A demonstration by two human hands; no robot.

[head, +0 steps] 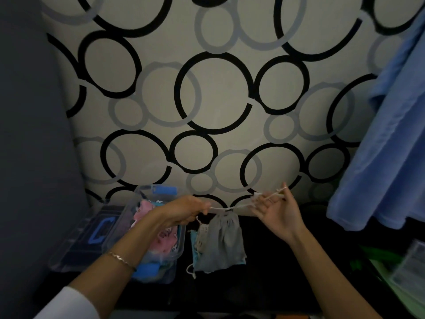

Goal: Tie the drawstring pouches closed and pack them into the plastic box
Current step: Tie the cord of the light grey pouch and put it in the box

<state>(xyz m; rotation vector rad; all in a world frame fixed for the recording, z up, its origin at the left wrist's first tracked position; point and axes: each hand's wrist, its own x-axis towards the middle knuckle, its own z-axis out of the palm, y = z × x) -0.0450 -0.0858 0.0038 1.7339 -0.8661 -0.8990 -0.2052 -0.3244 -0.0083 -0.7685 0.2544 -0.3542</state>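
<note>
A grey drawstring pouch (222, 242) hangs from its white cord (232, 207), which is stretched taut between both hands. My left hand (184, 212) grips the cord's left end. My right hand (274, 208) pinches the right end, with cord looped over its fingers. Under the grey pouch lie other pouches (195, 244), light blue and patterned, on the dark surface. To the left stands the clear plastic box (179, 252) with pink and patterned pouches inside; my left forearm crosses over it.
The box's clear lid (80, 245) with blue clips lies to the left of the box. Blue cloth (386, 143) hangs at the right. A green item and another clear container (407, 268) sit at the lower right. A wall with ring patterns stands behind.
</note>
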